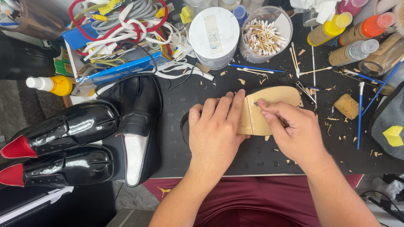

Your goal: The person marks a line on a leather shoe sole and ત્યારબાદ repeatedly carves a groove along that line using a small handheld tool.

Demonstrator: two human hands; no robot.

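Shoe (269, 110) is lying sole-up on the worktop (269, 155), at the middle, just below the white tub (213, 37). Left hand (215, 133) is pressing flat on the tan sole, with fingers (235, 105) stretched out and holding it down, not clenched. Right hand (294, 131) is pinching a thin tool (281, 122) between its fingers, with the tip touching the sole near the left fingertips. Jar of cotton swabs (264, 35) is standing just right of the tub. Black loafer (139, 126) is lying well left of the shoe.
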